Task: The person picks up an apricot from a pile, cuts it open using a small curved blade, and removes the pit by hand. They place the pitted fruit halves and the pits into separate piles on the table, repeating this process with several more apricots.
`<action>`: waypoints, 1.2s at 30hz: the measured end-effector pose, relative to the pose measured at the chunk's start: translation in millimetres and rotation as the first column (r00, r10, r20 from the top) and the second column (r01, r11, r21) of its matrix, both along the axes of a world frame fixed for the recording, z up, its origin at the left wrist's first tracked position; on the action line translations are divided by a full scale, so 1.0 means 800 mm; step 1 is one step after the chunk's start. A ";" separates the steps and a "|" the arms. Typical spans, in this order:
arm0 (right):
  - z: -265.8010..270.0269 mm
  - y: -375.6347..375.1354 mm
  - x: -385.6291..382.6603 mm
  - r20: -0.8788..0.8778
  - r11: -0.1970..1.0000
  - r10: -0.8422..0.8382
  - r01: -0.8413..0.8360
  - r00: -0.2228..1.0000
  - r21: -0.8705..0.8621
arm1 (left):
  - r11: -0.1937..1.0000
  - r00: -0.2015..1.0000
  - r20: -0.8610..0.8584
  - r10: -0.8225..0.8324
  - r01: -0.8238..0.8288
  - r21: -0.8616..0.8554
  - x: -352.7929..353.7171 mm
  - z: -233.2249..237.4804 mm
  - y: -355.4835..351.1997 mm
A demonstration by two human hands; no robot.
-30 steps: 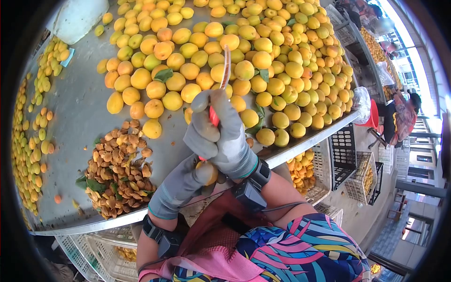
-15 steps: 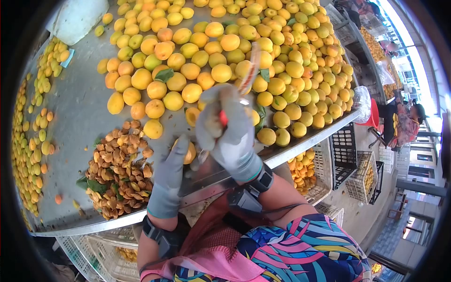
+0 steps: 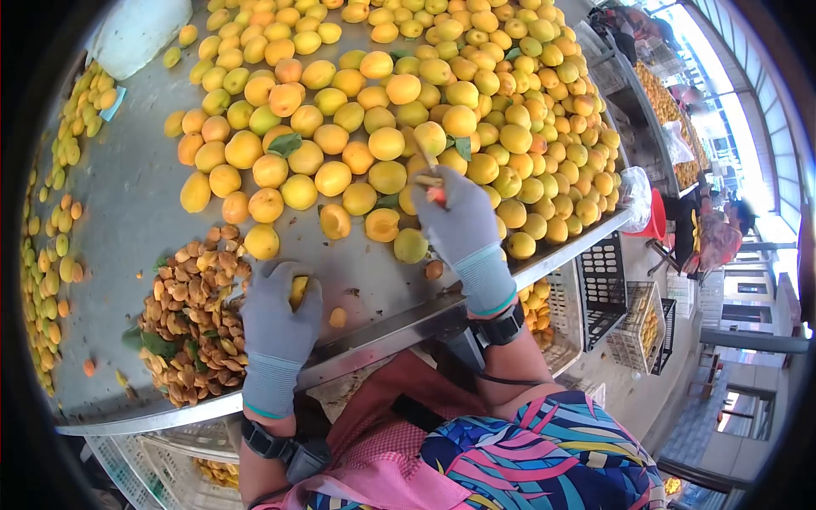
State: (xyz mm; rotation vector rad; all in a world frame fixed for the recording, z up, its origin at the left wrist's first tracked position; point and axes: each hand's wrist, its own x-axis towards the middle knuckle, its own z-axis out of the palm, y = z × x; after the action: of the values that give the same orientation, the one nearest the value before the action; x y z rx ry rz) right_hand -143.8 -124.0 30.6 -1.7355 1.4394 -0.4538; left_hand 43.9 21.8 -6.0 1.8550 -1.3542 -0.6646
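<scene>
My left hand [image 3: 282, 316], in a grey glove, is closed around a yellow apricot piece [image 3: 298, 291] beside the heap of brown apricot pits [image 3: 191, 319]. Most of that piece is hidden by the fingers. My right hand [image 3: 463, 217], also gloved, grips a small knife [image 3: 428, 180] with a bit of red at the fist; its thin blade points away toward the fruit. Between the hands lie an apricot half [image 3: 382, 225] with its hollow facing up, another cut apricot [image 3: 335, 221] and a loose pit [image 3: 337, 317].
Whole apricots [image 3: 442, 93] cover the far and right parts of the metal table [image 3: 127, 238]. More fruit [image 3: 64, 263] lines the left side. Below the raised table edge [image 3: 374, 347] stand crates [image 3: 563, 314]. A red bucket [image 3: 653, 217] and a person [image 3: 718, 234] are at the right.
My hands have moved apart: the left toward the pit heap with the apricot piece, the right away to the right with the knife. An apricot half now lies between them. The view has shifted slightly.
</scene>
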 end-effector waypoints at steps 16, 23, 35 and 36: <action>-0.020 -0.011 0.025 -0.349 0.957 0.151 -0.226 0.925 -0.184 | 0.999 0.999 -0.028 0.030 -0.031 -0.030 -0.010 -0.015 -0.008; -0.019 -0.004 0.033 -0.430 0.929 0.260 -0.345 0.864 -0.132 | 0.992 0.999 -0.024 -0.046 0.043 -0.121 -0.009 0.003 -0.016; -0.029 0.017 0.045 0.252 0.944 0.197 -0.253 0.947 0.211 | 0.989 0.925 -0.356 -0.133 0.098 -0.115 -0.009 -0.011 -0.029; -0.033 0.019 0.053 0.198 0.946 0.289 -0.311 0.937 0.092 | 0.989 0.928 -0.350 -0.127 0.092 -0.115 -0.011 -0.015 -0.028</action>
State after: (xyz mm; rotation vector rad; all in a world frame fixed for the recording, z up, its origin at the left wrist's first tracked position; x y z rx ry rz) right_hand -101.1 -109.0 4.1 -1.7296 1.0284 -0.3414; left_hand 35.0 -1.0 -17.8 1.5005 -1.2301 -0.9276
